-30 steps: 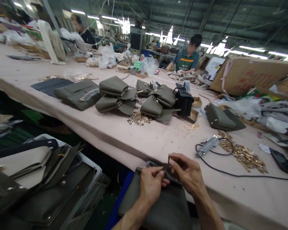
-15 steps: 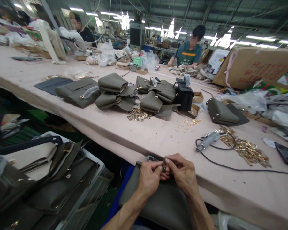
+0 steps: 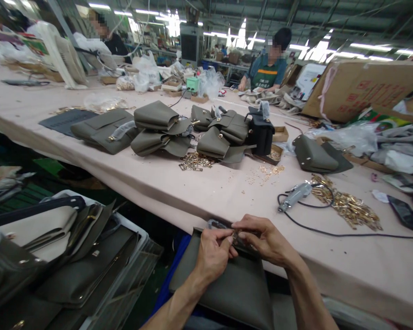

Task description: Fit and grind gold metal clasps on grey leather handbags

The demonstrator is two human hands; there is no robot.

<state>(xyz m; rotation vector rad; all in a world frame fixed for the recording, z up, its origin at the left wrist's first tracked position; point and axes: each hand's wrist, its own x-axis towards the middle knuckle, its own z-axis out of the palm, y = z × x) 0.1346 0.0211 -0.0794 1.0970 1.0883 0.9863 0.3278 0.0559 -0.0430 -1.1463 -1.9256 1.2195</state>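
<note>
An olive-grey leather bag (image 3: 223, 284) lies on my lap against the near edge of the pink table (image 3: 206, 192). My left hand (image 3: 213, 254) and my right hand (image 3: 263, 238) meet at the bag's top edge. Both pinch a small dark metal clasp (image 3: 234, 237) between their fingertips, fingers closed. The clasp is mostly hidden by my fingers.
Several olive bags (image 3: 165, 133) and a black bag (image 3: 260, 134) lie mid-table, with gold hardware heaps (image 3: 347, 208), a corded electric tool (image 3: 294, 197) and a phone (image 3: 405, 214). A bin of bag panels (image 3: 65, 256) stands at my left. Two other people work at the far side.
My hands have stayed joined on the clasp and lowered it slightly onto the bag's top edge. The view shifted a little to the right.
</note>
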